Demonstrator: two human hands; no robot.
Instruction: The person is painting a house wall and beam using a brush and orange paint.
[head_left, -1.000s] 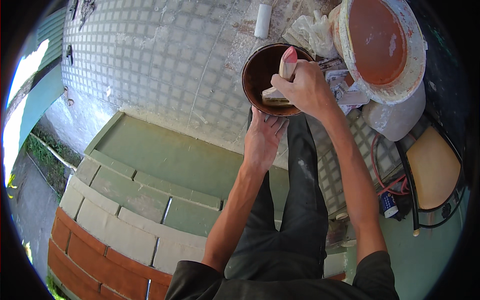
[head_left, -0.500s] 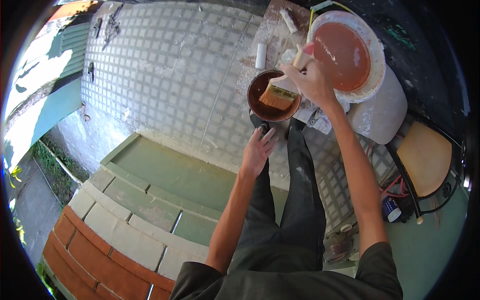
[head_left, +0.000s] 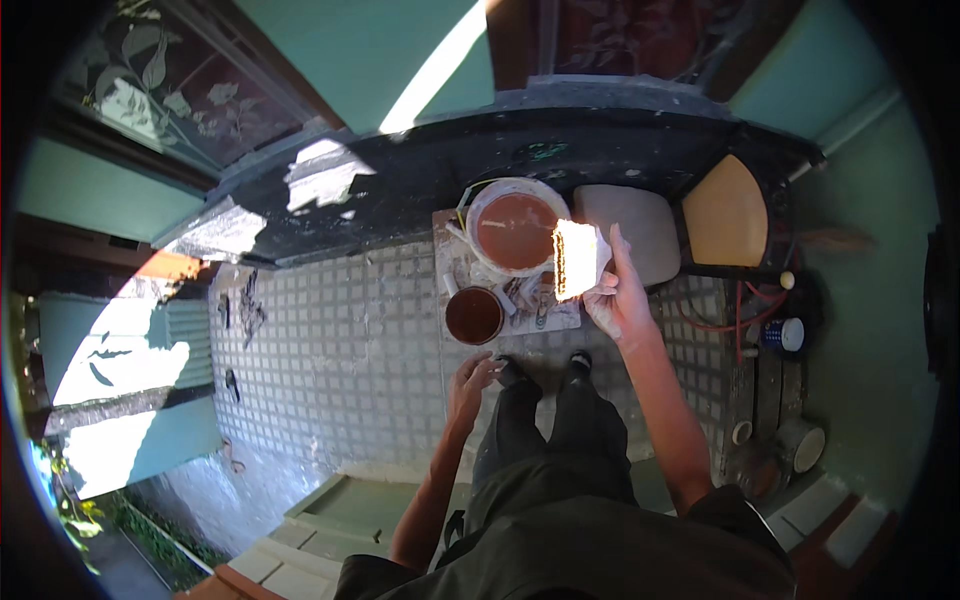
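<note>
My right hand (head_left: 615,300) grips a wide paintbrush (head_left: 576,259), raised to the right of the buckets, its bristles glaring white in sunlight and the handle hidden. My left hand (head_left: 475,378) hangs empty, fingers apart and slightly curled, just below a dark round bowl (head_left: 473,316) of brown paint. Behind the bowl stands a large white bucket (head_left: 515,225) of terracotta-coloured liquid on a stained board (head_left: 553,323), among small scraps and white pieces.
A grey padded seat (head_left: 635,225) and tan chair (head_left: 725,210) stand right of the bucket, near red hose and a blue can (head_left: 783,335). A dark ledge (head_left: 400,170) runs behind. The tiled floor (head_left: 330,340) lies around my feet; painted bricks (head_left: 270,565) are at the lower edge.
My right hand has lifted the brush out of the bowl and moved right. My left hand has drawn away from the bowl. The view has tilted up toward the wall and windows.
</note>
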